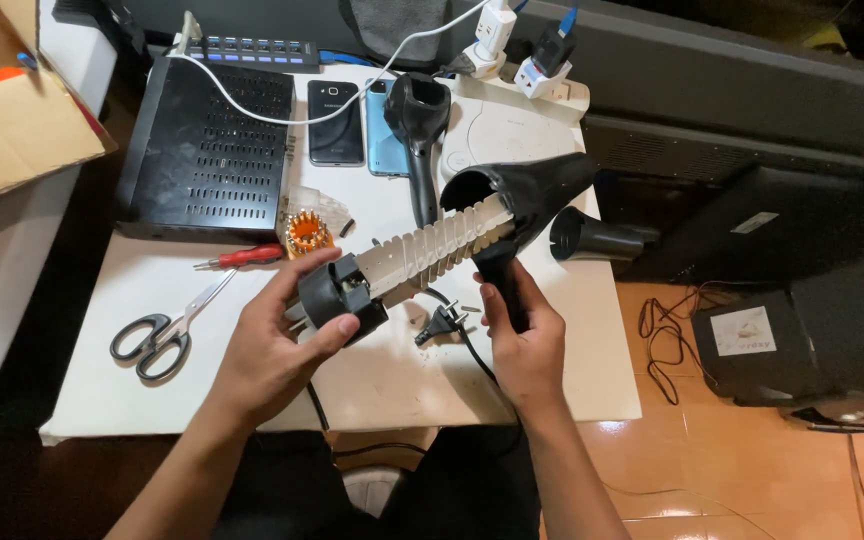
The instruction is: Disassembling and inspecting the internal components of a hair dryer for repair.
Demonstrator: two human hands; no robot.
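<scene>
A black hair dryer shell (532,195) is held by its handle in my right hand (522,335). My left hand (277,335) grips the black motor end (340,295) of the inner assembly. Its long pale heating element (432,250) reaches from the motor into the shell's open mouth. Both hands hover above a white table (572,370). The dryer's black cord and plug (442,322) lie on the table between my hands.
On the table lie scissors (162,335), a red-handled screwdriver (242,257), an orange coil part (308,232), a black vented box (207,150), two phones (337,122), a second black dryer part (417,120) and a black nozzle (592,238). A cardboard box (7,110) sits at left.
</scene>
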